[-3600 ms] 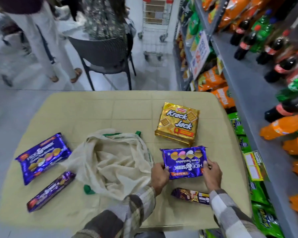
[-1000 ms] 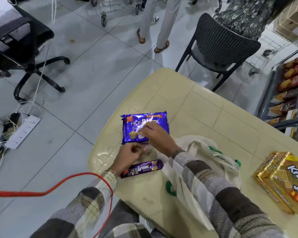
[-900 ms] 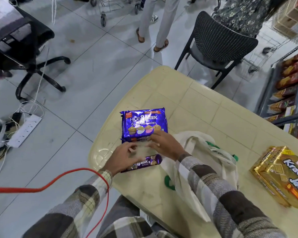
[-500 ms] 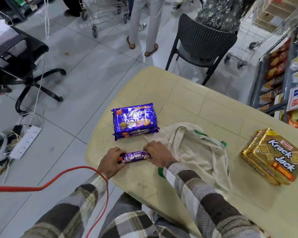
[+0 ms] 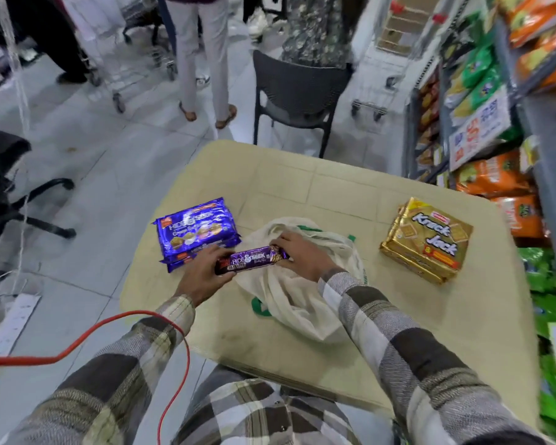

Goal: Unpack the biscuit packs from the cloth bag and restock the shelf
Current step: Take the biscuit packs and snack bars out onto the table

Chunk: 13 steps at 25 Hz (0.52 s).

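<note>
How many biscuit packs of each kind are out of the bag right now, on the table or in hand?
Wide purple Hide & Seek packs: 2, stacked
Slim purple Hide & Seek roll: 1
Gold Krack Jack pack: 1
Total: 4

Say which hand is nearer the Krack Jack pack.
Right. Both hold the slim Hide & Seek pack: the right hand its end toward the Krack Jack pack, the left hand its far end.

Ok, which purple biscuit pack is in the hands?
The slim roll pack, held between left hand and right hand; the wide purple packs lie on the table.
</note>
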Available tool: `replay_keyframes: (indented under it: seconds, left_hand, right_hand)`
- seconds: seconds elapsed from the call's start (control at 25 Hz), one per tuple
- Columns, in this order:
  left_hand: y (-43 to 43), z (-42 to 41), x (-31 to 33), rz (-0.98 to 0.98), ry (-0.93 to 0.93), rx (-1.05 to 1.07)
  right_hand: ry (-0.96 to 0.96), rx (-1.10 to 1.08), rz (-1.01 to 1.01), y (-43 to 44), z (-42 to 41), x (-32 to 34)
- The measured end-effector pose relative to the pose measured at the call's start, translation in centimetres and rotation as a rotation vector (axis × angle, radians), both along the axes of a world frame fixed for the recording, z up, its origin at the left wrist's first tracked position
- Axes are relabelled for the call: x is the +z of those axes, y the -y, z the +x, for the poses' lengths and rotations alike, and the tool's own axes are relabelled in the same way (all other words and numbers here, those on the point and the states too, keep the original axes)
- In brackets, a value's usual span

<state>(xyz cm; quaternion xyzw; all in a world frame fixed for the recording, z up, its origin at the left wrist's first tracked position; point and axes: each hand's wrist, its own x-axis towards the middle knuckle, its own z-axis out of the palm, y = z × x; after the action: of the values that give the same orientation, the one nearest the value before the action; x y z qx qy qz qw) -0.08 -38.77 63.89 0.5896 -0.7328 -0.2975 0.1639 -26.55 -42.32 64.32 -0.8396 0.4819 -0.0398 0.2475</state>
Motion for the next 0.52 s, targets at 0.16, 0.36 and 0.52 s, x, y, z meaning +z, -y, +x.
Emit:
replay_keyframes:
  seconds: [0.16, 0.36, 0.52]
  left_hand:
    - [0.9, -6.8, 0.7, -0.047, -0.002, -0.172]
    - [-0.7, -15.8, -0.6, -0.001, -0.025, -0.38]
    - [-3.7, -24.2, -1.0, 0.044, -0.089, -0.51]
  right_hand:
    - [0.037, -0.236, 0.036, -3.6, -6.7, 0.8]
    - [0.003, -0.477, 0.063, -10.5, -14.6, 0.9]
    - [-0.025, -0.661, 0.125, -16.4, -21.8, 1.2]
